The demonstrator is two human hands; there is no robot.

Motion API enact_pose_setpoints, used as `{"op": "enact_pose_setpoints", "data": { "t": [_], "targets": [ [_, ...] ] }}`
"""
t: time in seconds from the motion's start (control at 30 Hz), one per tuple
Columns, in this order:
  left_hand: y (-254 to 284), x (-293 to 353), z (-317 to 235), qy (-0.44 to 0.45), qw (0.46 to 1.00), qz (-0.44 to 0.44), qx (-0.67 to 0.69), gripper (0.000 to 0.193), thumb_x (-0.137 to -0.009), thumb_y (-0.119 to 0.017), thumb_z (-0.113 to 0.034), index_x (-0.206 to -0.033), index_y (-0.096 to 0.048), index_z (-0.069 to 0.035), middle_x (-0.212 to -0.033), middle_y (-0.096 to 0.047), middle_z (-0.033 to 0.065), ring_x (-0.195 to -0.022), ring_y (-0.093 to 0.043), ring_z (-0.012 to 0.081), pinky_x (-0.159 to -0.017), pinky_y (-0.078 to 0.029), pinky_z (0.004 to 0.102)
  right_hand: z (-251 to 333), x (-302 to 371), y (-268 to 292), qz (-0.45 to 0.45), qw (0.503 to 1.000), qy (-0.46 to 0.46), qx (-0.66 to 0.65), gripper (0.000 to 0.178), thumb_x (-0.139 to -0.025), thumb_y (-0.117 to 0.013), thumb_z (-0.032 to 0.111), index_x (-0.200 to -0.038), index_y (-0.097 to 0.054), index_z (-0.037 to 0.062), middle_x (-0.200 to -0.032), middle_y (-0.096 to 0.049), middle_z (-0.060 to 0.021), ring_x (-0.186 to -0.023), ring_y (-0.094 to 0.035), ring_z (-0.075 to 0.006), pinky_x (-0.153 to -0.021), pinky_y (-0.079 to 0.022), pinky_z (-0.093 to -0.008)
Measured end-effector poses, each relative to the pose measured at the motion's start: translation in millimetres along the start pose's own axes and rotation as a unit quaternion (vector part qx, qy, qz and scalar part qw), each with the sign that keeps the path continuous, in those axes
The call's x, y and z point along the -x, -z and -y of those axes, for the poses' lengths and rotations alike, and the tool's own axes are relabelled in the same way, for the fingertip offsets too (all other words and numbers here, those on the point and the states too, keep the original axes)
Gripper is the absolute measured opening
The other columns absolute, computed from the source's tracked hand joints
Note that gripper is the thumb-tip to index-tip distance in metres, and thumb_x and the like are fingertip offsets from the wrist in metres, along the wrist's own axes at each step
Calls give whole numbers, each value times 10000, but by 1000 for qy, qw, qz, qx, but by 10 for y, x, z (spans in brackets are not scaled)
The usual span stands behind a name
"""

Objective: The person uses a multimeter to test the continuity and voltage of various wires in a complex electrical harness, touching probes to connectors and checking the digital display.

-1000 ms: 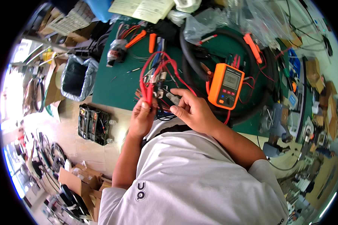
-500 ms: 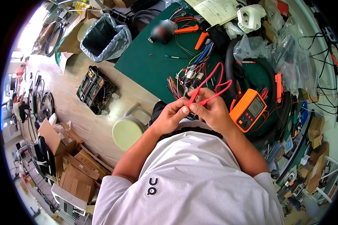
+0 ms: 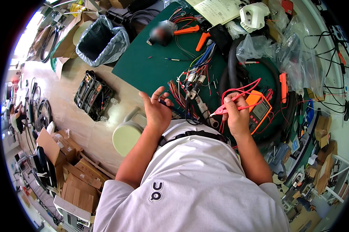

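A red test lead [image 3: 220, 111] with a pale tip is pinched in my right hand [image 3: 237, 116], its tip pointing left. The lead's red wire loops up over that hand. An orange multimeter [image 3: 258, 111] with a grey screen lies just behind and right of the hand, partly covered by it. My left hand [image 3: 158, 111] is raised at the table's front edge, palm up and fingers apart. Something dark shows by its fingertips; I cannot tell whether it is touched. Between the hands lies a bundle of cables with metal connectors [image 3: 194, 86], its coloured wires fanning out.
Thick black cable [image 3: 232, 65] coils on the green table [image 3: 137, 58]. Orange-handled tools [image 3: 202, 41], an open notebook [image 3: 215, 11] and clear plastic bags [image 3: 298, 50] lie behind. A stool [image 3: 127, 138], toolbox [image 3: 94, 95] and lined bin [image 3: 103, 40] stand left.
My hands were together on the red lead and have parted. The left let go and moved left, opening; the right carried the lead rightward, in front of the multimeter.
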State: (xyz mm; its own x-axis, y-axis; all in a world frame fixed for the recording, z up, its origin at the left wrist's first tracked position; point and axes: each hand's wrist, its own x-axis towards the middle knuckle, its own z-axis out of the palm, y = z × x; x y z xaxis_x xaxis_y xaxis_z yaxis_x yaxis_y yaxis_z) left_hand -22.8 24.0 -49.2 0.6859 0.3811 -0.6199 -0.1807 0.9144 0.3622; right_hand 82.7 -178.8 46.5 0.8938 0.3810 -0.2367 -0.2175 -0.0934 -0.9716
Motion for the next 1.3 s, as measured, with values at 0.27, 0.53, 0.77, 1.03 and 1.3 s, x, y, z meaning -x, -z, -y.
{"op": "enact_pose_setpoints", "data": {
  "t": [0.27, 0.53, 0.77, 1.03, 1.3],
  "targets": [
    [107, -475, -81, 72, 970, -19, -232, 379, -1010, -391, -144, -1313, -454, 74, -989, -587, 115, -643, -527, 177, -631, -509, 335, -21, 109, -63, -9, 1000, -23, 10, 122, -958, -574, 143, -884, -523, 61, -633, -506, 45, -495, -436, -7, -436, -345, -185],
    [-48, -521, -297, 157, 951, 52, -261, 219, -920, -509, -26, -1088, -620, 59, -776, -596, 42, -566, -492, 89, -500, -461, 239, 12, 113, -67, 11, 1000, -7, 1, 121, -955, -577, 146, -884, -526, 64, -630, -508, 41, -489, -436, -11, -435, -350, -185],
    [13, -734, -208, 145, 935, 33, -322, 234, -932, -631, -222, -878, -633, 5, -682, -574, 31, -500, -463, 105, -456, -432, 255, 34, 127, -74, 16, 999, -1, 30, 138, -957, -588, 166, -893, -531, 57, -634, -520, 31, -495, -447, -25, -439, -358, -197],
    [111, -844, -18, 55, 915, 70, -394, 275, -937, -634, -247, -956, -654, 27, -720, -611, 26, -567, -553, 100, -503, -439, 261, 83, 130, -95, 29, 999, 14, 13, 114, -961, -574, 138, -908, -536, 44, -656, -538, 22, -523, -471, -29, -455, -370, -198],
    [169, -88, 7, -162, 872, 0, -461, 266, -976, -590, -218, -1030, -660, 33, -810, -651, 30, -712, -591, 89, -673, -498, 245, 286, -177, -506, 89, 991, 66, 72, 142, -942, -601, 132, -871, -580, 11, -755, -594, 4, -656, -517, -40, -579, -437, -238]
  ]
}}
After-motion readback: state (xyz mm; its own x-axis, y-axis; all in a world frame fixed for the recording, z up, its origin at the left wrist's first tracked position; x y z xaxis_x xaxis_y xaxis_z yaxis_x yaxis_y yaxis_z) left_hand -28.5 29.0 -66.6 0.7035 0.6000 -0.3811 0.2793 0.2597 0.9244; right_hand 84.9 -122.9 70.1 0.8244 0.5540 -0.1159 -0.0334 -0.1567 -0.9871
